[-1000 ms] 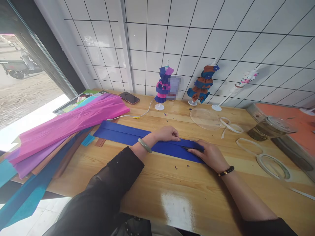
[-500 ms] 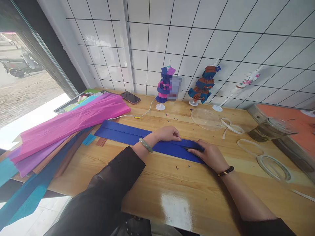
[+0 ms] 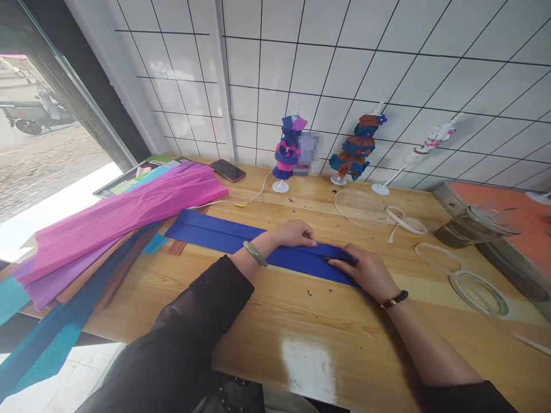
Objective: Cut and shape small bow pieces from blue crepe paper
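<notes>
A long strip of blue paper [image 3: 215,231] lies across the wooden table [image 3: 275,321], with a fold line along its length. My left hand [image 3: 294,234] rests on the strip's upper edge near its middle, fingers curled together at the paper. At the strip's right end, my right hand [image 3: 365,268] grips the folded edge between thumb and fingers, where the layers stand slightly apart. The palm sides of both hands are hidden.
Pink paper [image 3: 129,201] tops a pile of coloured sheets at left, near a phone [image 3: 229,170]. Small dressed forms [image 3: 287,152] stand by the tiled wall. A tape roll [image 3: 480,294] and a jar [image 3: 471,226] are at right.
</notes>
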Tool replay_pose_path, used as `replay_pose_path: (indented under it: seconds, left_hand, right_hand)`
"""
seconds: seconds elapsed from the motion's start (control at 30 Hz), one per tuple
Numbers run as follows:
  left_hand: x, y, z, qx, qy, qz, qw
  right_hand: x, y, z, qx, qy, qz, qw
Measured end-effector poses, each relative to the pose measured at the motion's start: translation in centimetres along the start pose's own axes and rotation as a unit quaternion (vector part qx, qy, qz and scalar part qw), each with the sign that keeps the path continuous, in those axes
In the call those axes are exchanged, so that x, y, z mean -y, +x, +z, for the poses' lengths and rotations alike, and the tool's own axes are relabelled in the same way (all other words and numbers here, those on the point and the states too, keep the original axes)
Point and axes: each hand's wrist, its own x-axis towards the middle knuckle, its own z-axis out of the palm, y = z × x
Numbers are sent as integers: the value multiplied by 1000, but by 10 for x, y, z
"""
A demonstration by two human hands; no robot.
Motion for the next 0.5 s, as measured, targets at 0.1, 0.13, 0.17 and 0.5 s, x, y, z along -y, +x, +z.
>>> replay_pose_path:
  seconds: [0.1, 0.13, 0.17, 0.5]
  left_hand:
    - [1, 0, 0, -2, 2, 5, 1000]
    - [1, 0, 0, -2, 2, 5, 1000]
    - [1, 0, 0, -2, 2, 5, 1000]
    - [-1, -1, -1, -3, -13, -6, 1000]
  right_hand:
    - [0, 1, 0, 1, 8, 1, 1000]
    - [0, 1, 0, 1, 10, 0, 1000]
    - [1, 1, 1, 2, 11, -1, 1000]
    - [2, 3, 2, -2, -4, -21, 1000]
